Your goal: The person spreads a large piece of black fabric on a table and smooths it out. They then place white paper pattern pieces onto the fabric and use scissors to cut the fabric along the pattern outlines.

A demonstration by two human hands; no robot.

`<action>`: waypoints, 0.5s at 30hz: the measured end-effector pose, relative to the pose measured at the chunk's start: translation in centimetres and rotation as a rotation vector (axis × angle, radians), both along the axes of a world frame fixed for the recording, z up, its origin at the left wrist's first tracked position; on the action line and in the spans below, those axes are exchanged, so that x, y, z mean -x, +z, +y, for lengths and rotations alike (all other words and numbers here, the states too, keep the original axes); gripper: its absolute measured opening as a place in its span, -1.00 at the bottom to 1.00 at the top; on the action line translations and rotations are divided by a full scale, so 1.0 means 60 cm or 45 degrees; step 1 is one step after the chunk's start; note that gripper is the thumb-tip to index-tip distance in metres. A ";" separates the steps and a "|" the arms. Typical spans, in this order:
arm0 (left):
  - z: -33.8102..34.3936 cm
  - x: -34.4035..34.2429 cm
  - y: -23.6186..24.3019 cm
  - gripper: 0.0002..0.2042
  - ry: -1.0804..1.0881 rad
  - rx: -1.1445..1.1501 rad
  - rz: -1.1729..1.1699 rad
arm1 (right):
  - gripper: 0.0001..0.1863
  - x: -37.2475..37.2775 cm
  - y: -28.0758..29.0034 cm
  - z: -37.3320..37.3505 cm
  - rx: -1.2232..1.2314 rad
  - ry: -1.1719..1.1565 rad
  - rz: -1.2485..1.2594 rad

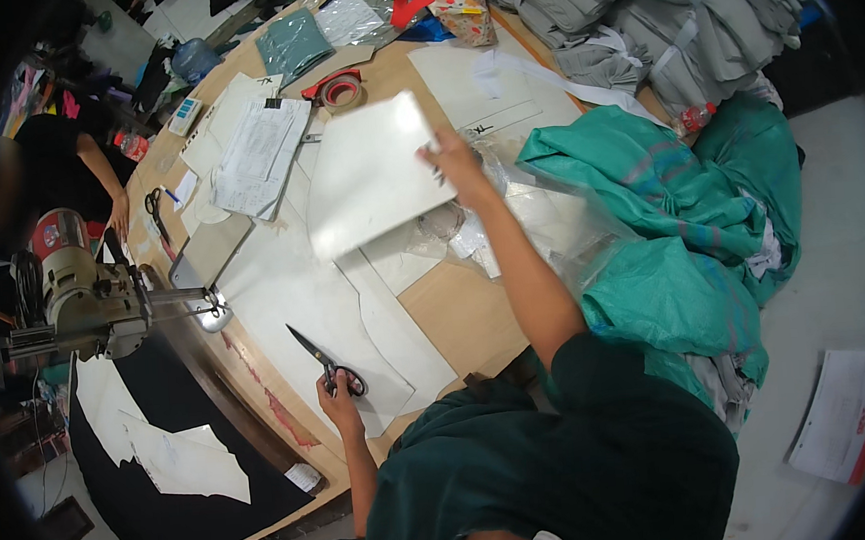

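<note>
Over the paper patterns (299,299) on the wooden table, my left hand (338,405) is closed round the handles of black scissors (318,350). The blades are slightly apart and point up and to the left. Farther off, my right hand (458,171) grips the right edge of a large white sheet (371,179), which is tilted and a little blurred. Whether it is paper or thin board I cannot tell. Part of the papers behind is hidden by it.
A cloth-cutting machine (93,294) stands at the left, beside black fabric (175,388) bearing paper pieces. A tape dispenser (342,90) lies beyond the sheet. Green sacks (647,175) and grey cloth bundles (625,16) fill the right. Another person's arm (99,168) reaches in at far left.
</note>
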State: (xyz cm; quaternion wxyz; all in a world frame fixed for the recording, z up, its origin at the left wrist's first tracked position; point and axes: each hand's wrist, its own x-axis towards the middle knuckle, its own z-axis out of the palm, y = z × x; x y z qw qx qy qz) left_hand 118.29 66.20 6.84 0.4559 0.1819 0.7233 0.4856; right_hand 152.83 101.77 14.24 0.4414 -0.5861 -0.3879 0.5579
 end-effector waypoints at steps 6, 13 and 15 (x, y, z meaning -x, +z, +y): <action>0.005 -0.003 -0.011 -0.82 -0.014 -0.010 0.042 | -0.40 -0.210 -0.002 0.097 -0.300 -0.634 0.153; 0.009 -0.013 0.002 -0.81 -0.027 0.081 0.221 | -0.58 -0.164 -0.079 0.013 -0.448 -0.779 -0.654; 0.010 -0.015 0.011 -0.79 -0.085 0.101 0.279 | -0.67 -0.086 -0.092 -0.034 -0.484 -0.501 -0.534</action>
